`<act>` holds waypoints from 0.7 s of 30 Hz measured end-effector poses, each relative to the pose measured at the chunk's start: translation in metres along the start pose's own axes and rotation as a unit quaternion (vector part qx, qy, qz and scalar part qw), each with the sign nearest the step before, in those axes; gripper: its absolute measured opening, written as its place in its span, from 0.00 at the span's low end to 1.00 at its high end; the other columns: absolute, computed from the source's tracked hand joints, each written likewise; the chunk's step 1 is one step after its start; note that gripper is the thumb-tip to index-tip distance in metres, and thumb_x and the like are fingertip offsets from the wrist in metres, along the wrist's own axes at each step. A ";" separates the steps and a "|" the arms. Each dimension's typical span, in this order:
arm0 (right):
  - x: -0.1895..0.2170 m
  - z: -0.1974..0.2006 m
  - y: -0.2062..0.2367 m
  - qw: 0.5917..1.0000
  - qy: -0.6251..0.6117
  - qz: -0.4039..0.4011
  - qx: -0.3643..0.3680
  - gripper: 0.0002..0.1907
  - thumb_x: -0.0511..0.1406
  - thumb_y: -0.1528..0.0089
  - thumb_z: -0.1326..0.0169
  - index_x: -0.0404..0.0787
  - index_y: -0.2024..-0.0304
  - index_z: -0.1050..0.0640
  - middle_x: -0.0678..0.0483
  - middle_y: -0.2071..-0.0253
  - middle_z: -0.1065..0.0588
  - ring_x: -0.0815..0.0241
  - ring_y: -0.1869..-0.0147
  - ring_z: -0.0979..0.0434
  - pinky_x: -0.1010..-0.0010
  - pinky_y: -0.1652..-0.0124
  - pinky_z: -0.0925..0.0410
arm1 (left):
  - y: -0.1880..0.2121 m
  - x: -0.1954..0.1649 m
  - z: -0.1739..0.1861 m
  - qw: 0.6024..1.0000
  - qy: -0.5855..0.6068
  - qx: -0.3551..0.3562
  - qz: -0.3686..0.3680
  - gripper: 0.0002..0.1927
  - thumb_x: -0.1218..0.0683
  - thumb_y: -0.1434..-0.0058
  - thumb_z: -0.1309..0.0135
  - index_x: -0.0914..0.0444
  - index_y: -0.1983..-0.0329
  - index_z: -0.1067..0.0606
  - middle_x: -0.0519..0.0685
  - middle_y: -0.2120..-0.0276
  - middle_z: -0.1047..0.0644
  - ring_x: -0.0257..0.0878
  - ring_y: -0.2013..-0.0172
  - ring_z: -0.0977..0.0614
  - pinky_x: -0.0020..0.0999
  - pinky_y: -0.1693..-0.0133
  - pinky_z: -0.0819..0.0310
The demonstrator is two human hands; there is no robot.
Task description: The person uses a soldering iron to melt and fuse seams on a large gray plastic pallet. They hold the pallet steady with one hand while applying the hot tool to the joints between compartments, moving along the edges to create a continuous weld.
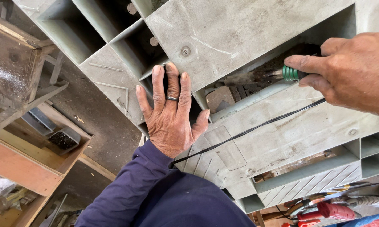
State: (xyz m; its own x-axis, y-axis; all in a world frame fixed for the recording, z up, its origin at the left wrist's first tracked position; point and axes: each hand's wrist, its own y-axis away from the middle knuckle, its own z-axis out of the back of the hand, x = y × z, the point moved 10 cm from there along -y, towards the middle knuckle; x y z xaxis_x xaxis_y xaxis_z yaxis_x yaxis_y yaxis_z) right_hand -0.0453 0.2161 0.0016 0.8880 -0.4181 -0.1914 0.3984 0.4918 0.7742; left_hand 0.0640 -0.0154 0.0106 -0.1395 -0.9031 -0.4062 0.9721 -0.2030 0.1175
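Note:
My left hand (169,112) lies flat, fingers spread, on a grey plastic moulded panel (235,33) with square cells, near a cut-out edge. It wears a dark ring and a navy sleeve. At the upper right, my right hand (349,69) grips the green handle of a tool (291,73), whose dark, dirty shaft (250,77) points left into a long slot of the panel. A thin black wire (257,127) runs across the panel from my left wrist toward my right hand.
A wooden bench or box frame (25,164) stands at the left over a dark floor. Red-handled pliers (330,209) and other tools lie at the bottom right. A screw head (185,51) sits in the panel above my left hand.

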 end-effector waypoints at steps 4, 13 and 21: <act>0.001 -0.011 0.003 0.996 0.010 0.032 0.086 0.27 0.54 0.33 0.51 0.67 0.31 0.31 0.62 0.73 0.25 0.74 0.81 0.27 0.82 0.78 0.32 | 0.000 -0.001 -0.001 1.000 0.000 -0.003 0.001 0.44 0.36 0.26 0.50 0.69 0.21 0.47 0.67 0.23 0.47 0.59 0.23 0.55 0.61 0.29 0.83; 0.000 -0.005 0.001 0.998 -0.013 0.041 0.040 0.29 0.54 0.38 0.47 0.66 0.34 0.28 0.62 0.72 0.24 0.72 0.77 0.23 0.80 0.77 0.31 | -0.001 0.000 -0.001 1.000 -0.002 -0.004 -0.001 0.44 0.35 0.25 0.50 0.69 0.21 0.47 0.66 0.23 0.47 0.58 0.23 0.55 0.60 0.30 0.83; 0.010 0.002 -0.003 0.997 0.015 0.075 -0.031 0.29 0.53 0.38 0.47 0.66 0.34 0.27 0.59 0.71 0.24 0.71 0.75 0.23 0.80 0.75 0.31 | 0.000 0.000 0.001 1.000 -0.005 0.000 0.003 0.44 0.36 0.26 0.50 0.69 0.21 0.47 0.67 0.23 0.47 0.58 0.23 0.55 0.61 0.29 0.82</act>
State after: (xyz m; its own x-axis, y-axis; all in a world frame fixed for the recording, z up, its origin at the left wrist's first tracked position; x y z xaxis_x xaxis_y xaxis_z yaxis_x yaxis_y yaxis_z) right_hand -0.0385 0.2087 -0.0013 0.9445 -0.3145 -0.0952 0.2740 0.5940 0.7564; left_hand 0.0635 -0.0155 0.0115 -0.1358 -0.9080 -0.3963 0.9729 -0.1978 0.1198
